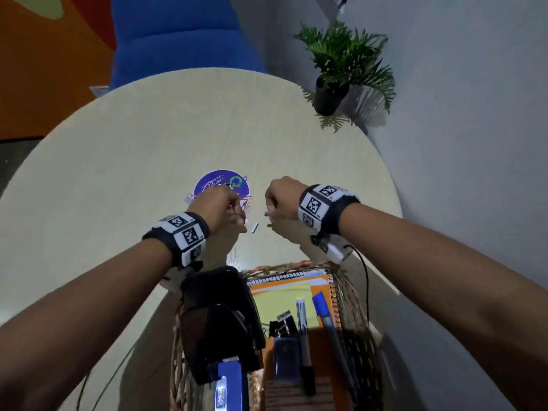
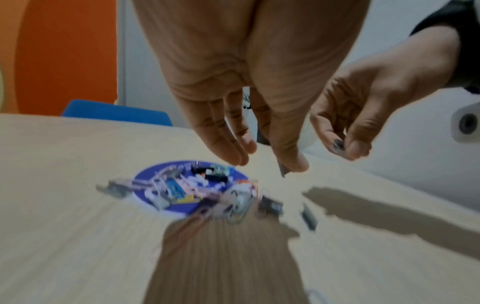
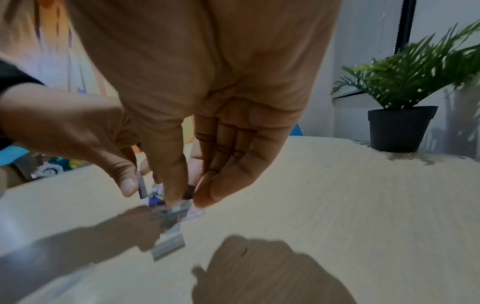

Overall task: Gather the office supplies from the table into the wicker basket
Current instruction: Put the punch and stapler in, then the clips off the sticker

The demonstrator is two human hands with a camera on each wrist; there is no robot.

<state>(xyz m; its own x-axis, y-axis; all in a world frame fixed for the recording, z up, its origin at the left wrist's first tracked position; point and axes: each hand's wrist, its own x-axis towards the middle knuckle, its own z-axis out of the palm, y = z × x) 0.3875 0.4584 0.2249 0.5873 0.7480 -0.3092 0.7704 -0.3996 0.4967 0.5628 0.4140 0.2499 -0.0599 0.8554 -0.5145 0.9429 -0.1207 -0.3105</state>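
A wicker basket (image 1: 353, 295) at the table's near edge holds a notebook, sticky notes, pens, a binder clip and staplers. Beyond it, loose paper clips (image 2: 207, 197) lie on and beside a round purple sticker (image 1: 221, 182). My left hand (image 1: 241, 218) hovers over them and pinches a short grey staple strip (image 2: 284, 171) between thumb and fingers. My right hand (image 1: 271, 218), just to its right, pinches another small grey staple piece (image 3: 179, 207). One staple strip (image 1: 255, 227) lies on the table between the hands. Both wrist views are blurred.
A potted plant (image 1: 329, 96) stands at the table's far right by the wall. A blue chair (image 1: 181, 40) is behind the round table (image 1: 118, 143). A black cable (image 1: 366, 280) hangs from my right wrist beside the basket.
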